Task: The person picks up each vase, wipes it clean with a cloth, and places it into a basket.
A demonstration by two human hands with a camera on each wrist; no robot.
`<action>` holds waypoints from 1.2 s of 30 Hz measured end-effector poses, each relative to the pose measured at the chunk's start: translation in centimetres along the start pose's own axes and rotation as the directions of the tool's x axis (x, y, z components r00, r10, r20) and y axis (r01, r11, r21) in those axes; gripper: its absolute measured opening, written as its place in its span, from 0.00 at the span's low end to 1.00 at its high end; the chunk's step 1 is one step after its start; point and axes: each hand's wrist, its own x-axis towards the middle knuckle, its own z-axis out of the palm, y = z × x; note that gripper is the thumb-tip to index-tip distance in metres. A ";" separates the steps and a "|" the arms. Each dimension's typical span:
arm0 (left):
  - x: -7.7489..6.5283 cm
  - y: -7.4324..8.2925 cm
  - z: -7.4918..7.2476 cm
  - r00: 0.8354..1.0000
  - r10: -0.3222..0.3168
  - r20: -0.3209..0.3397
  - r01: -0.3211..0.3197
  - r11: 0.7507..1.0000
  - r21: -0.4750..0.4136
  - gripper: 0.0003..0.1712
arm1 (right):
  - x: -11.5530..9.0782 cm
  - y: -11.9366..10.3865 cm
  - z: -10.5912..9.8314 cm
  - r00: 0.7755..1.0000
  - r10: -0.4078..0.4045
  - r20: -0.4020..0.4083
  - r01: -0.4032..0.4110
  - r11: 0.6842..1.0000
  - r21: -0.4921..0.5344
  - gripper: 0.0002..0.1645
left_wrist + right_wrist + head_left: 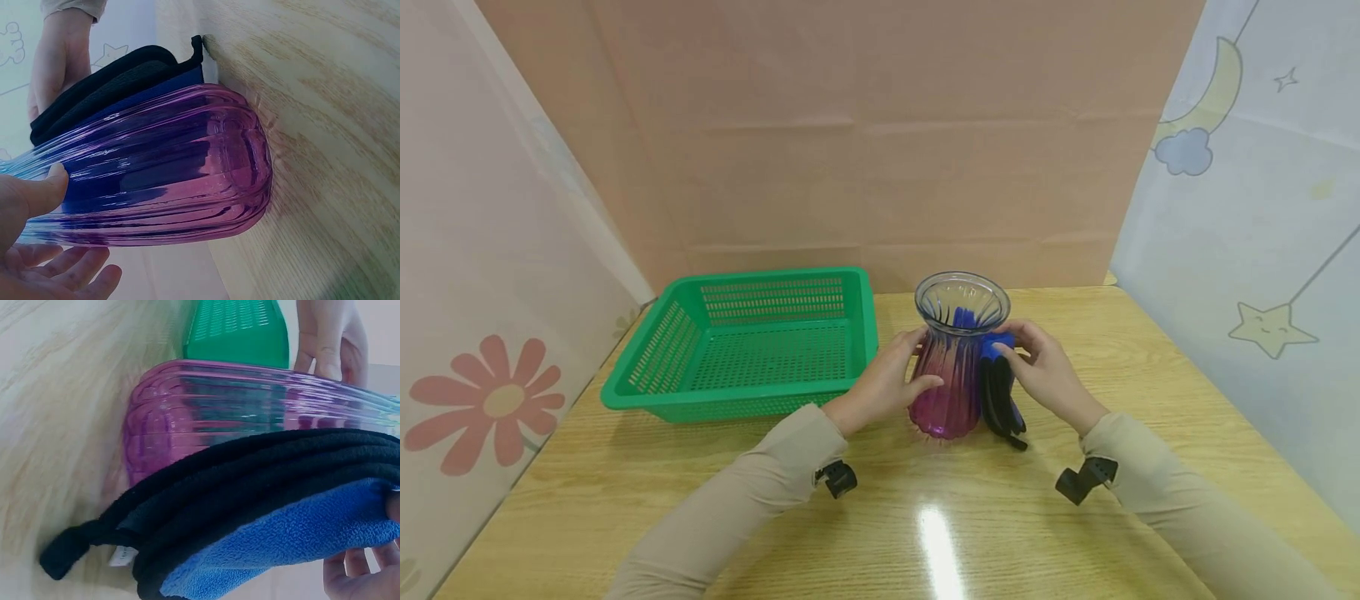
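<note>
A ribbed glass vase (943, 400), clear bluish at its flared rim and pink-purple below, stands upright on the wooden table. My left hand (886, 385) holds it from the left, thumb across the front and fingers around the far side. In the left wrist view the thumb lies on the ribbed glass (181, 162). Against the vase's right side hangs a folded blue terry cloth (306, 531) with thick black edging and a small loop. My right hand (1047, 373) pinches this cloth near its top. Blue also shows through the glass.
A green slotted plastic basket (775, 392) stands on the table (880, 533) just left of the vase; no contents show inside it. A brown paper-like backdrop (865, 150) rises behind, with printed sheets at both sides. Both wrists carry small black cameras.
</note>
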 end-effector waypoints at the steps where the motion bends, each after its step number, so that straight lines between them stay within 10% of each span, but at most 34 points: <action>1: 0.0 0.0 0.0 1.000 -0.003 0.003 0.003 1.000 0.004 0.41 | 0.1 -0.1 0.0 1.000 -0.008 -0.011 0.008 1.000 0.005 0.14; 36: 0.0 0.3 -0.1 1.000 -0.005 0.004 0.005 1.000 0.008 0.41 | 0.7 -2.6 -1.4 0.986 -0.086 -0.140 0.110 0.979 0.172 0.14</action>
